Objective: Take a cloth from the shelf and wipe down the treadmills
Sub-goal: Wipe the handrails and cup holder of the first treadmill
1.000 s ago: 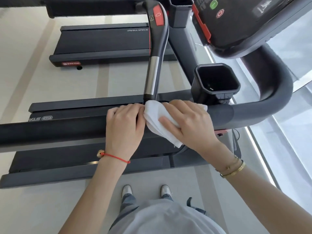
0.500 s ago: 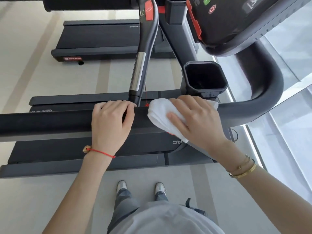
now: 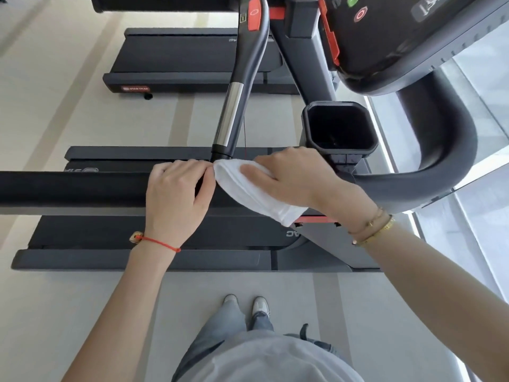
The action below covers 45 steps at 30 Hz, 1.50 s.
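Observation:
A white cloth (image 3: 248, 188) lies folded over the black side handrail (image 3: 68, 188) of the near treadmill. My right hand (image 3: 297, 177) holds the cloth against the rail, fingers curled over it, just below the silver-and-black upright grip (image 3: 228, 119). My left hand (image 3: 176, 194) grips the same rail right beside the cloth, its thumb side touching the cloth's edge. The treadmill's console (image 3: 399, 37) with green and red buttons hangs at the top right.
A black cup holder (image 3: 338, 130) sits just behind my right hand. The rail curves up to the right (image 3: 440, 161) toward the console. A second treadmill deck (image 3: 192, 59) lies farther back on the pale floor. Glass panels run along the right. My feet stand on the floor below.
My right hand slid the cloth right along the rail, away from my left hand, then back left until cloth and left hand touch again. My left hand kept its grip.

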### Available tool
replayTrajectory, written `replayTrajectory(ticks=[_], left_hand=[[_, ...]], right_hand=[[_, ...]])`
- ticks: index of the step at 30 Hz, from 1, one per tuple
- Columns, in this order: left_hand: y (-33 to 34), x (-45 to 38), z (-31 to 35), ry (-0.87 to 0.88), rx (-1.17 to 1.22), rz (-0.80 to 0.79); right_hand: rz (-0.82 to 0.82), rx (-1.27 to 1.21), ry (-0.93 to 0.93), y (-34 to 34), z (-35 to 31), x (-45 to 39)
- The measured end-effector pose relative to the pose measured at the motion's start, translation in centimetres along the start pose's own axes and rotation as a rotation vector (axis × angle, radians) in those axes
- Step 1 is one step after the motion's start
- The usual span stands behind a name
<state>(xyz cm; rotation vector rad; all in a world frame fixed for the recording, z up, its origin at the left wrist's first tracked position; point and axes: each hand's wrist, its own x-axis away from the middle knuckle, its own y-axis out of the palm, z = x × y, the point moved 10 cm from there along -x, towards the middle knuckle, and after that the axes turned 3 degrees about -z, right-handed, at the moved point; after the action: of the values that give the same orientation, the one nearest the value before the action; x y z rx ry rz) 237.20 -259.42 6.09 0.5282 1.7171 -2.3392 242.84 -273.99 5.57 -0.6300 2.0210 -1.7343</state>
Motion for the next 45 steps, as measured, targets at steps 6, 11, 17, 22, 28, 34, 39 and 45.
replayTrajectory(ticks=[6,11,17,22,28,34,39,45], left_hand=[[-0.3,-0.1,0.1,0.024,0.016,0.001],[-0.1,-0.1,0.1,0.025,0.023,-0.001],[-0.1,-0.1,0.0,0.021,-0.005,0.002],[-0.1,0.0,0.3,0.029,0.022,-0.024],[-0.2,0.0,0.3,0.014,0.023,-0.022],[0.0,0.0,0.3,0.011,-0.004,-0.012],[0.2,0.1,0.2,0.001,-0.005,-0.013],[0.2,0.0,0.3,-0.006,-0.005,-0.019]], right_hand=[[0.139,-0.032,0.013,-1.4,1.2,3.3],[0.096,-0.051,0.128,-1.4,3.1,3.5],[0.181,0.028,0.164,-0.5,0.3,1.6],[0.524,0.043,0.025,-1.5,-0.4,6.9],[0.568,0.076,0.052,-2.0,3.6,9.9],[0.535,0.086,0.066,-1.8,-0.2,6.9],[0.436,0.054,-0.003,-1.5,0.6,7.7],[0.376,0.018,0.043,-2.4,3.8,8.9]])
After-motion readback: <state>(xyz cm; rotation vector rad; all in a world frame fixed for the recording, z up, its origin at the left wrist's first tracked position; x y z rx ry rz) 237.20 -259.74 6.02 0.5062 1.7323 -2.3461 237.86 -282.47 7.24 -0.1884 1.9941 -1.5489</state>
